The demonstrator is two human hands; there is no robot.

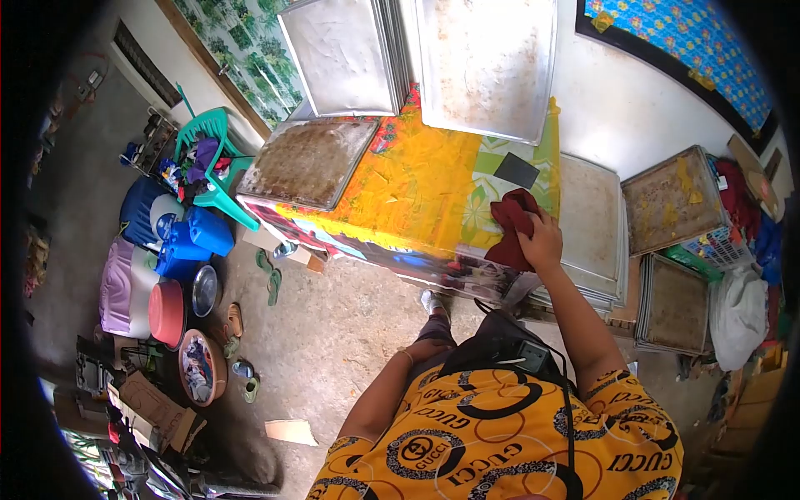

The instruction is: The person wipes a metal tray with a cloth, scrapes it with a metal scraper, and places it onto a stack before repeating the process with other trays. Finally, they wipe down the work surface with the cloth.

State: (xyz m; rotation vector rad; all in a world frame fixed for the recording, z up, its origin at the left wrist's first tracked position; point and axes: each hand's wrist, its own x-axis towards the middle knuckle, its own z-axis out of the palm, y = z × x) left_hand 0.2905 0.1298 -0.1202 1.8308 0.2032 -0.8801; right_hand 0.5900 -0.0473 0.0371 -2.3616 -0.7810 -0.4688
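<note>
My right hand [543,242] is closed around a dark red cloth [510,221] at the table's right front corner. Part of the cloth lies on the tabletop and part droops over the edge. Just behind it, a dark square piece [517,171] rests on the green-and-white leaf-patterned covering. The table [408,183] has a yellow cover, worn in places. Low beside my thigh hangs my left hand [423,348], its fingers too hidden to read.
A stained metal tray [308,162] lies on the table's left end. More trays [346,58] and a large upright tray [487,67] lean at the back. Stacked trays [592,225] stand right. Leftward are a green chair [204,158], blue jugs [196,242] and basins [167,312].
</note>
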